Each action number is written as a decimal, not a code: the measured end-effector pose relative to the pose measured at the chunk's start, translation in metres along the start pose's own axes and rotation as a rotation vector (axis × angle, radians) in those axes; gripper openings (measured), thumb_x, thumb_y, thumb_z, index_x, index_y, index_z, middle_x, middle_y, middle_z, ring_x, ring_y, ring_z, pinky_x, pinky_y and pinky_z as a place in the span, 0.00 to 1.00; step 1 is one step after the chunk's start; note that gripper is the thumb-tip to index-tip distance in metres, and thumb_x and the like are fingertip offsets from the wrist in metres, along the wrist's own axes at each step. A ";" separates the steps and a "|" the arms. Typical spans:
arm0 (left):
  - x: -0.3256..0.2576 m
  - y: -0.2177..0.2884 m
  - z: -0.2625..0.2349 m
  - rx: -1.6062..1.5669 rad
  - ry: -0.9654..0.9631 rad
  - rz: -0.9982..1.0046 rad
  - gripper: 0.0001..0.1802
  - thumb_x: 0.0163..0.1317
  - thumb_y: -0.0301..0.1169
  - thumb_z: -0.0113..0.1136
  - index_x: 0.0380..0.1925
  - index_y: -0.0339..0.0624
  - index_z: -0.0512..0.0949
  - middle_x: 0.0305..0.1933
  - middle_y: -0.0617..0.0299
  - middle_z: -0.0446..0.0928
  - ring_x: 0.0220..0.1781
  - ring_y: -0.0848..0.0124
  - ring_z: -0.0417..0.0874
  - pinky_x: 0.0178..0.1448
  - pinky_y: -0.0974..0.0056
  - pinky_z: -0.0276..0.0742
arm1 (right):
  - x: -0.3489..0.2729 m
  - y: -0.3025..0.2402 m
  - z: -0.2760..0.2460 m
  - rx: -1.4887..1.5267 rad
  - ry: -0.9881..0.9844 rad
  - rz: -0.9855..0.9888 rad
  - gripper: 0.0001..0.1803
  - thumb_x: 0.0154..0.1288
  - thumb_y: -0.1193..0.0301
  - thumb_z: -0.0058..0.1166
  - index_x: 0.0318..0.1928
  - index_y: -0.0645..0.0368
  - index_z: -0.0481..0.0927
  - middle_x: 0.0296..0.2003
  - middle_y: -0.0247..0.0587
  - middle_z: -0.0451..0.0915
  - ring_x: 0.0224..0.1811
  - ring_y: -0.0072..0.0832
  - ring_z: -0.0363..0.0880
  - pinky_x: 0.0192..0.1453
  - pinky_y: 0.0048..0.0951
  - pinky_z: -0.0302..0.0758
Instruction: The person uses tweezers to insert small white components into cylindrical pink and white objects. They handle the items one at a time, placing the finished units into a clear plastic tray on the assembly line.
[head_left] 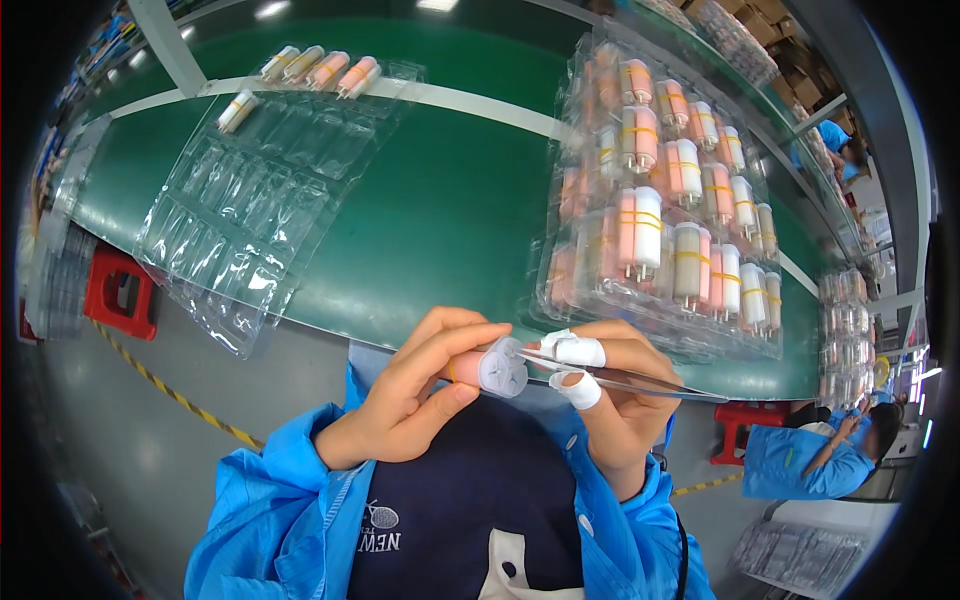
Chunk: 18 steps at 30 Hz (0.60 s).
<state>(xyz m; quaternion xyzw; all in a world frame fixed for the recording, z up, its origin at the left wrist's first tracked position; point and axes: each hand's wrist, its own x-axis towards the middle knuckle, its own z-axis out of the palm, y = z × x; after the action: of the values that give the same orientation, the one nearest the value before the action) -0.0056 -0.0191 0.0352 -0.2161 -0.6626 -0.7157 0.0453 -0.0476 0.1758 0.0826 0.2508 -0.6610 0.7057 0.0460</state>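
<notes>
Your left hand (400,395) has its fingers clamped around one pink cylinder with a white end cap (490,367), held above your lap, short of the green surface (450,200). Your right hand (620,400), with two taped fingers (580,351), pinches one pair of metal tweezers (640,380) against the cap. Two clear blister trays lie ahead: the left tray (250,220) holds five cylinders, while the right tray (660,190) is nearly full.

A green conveyor belt (450,200) carries a mostly bare clear blister tray (260,200) over its left near edge, and a stack of trays (660,200) filled with pink-and-white cylinders along its right side. A red stool (120,290) stands on the floor beyond the left edge.
</notes>
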 end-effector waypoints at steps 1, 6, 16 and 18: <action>0.000 0.000 0.000 0.002 -0.003 0.018 0.25 0.67 0.29 0.53 0.62 0.30 0.67 0.56 0.51 0.66 0.56 0.62 0.70 0.60 0.63 0.66 | 0.000 0.000 0.000 0.000 -0.002 -0.004 0.11 0.54 0.82 0.64 0.40 0.68 0.83 0.36 0.51 0.82 0.36 0.29 0.82 0.38 0.25 0.78; -0.001 0.000 0.001 0.009 -0.001 0.029 0.25 0.67 0.30 0.54 0.62 0.29 0.67 0.55 0.50 0.66 0.56 0.62 0.70 0.61 0.62 0.66 | -0.002 -0.003 0.000 -0.043 -0.026 0.024 0.11 0.54 0.82 0.64 0.40 0.68 0.83 0.37 0.51 0.83 0.36 0.29 0.82 0.38 0.25 0.78; -0.002 0.001 0.001 0.005 0.003 0.022 0.25 0.67 0.31 0.53 0.62 0.29 0.67 0.55 0.50 0.66 0.56 0.62 0.70 0.60 0.63 0.67 | 0.000 -0.002 -0.001 -0.125 -0.075 0.004 0.12 0.54 0.82 0.63 0.41 0.67 0.83 0.37 0.51 0.83 0.37 0.30 0.83 0.38 0.25 0.79; -0.002 0.000 0.001 0.007 0.000 0.015 0.25 0.68 0.31 0.53 0.62 0.29 0.67 0.55 0.50 0.66 0.56 0.62 0.70 0.60 0.63 0.67 | 0.000 -0.001 -0.002 -0.125 -0.077 0.013 0.12 0.54 0.82 0.63 0.41 0.68 0.83 0.37 0.51 0.83 0.37 0.30 0.83 0.38 0.24 0.79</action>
<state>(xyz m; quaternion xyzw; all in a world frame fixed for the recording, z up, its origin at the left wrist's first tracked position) -0.0033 -0.0191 0.0349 -0.2207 -0.6634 -0.7131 0.0513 -0.0480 0.1773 0.0834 0.2702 -0.7068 0.6530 0.0319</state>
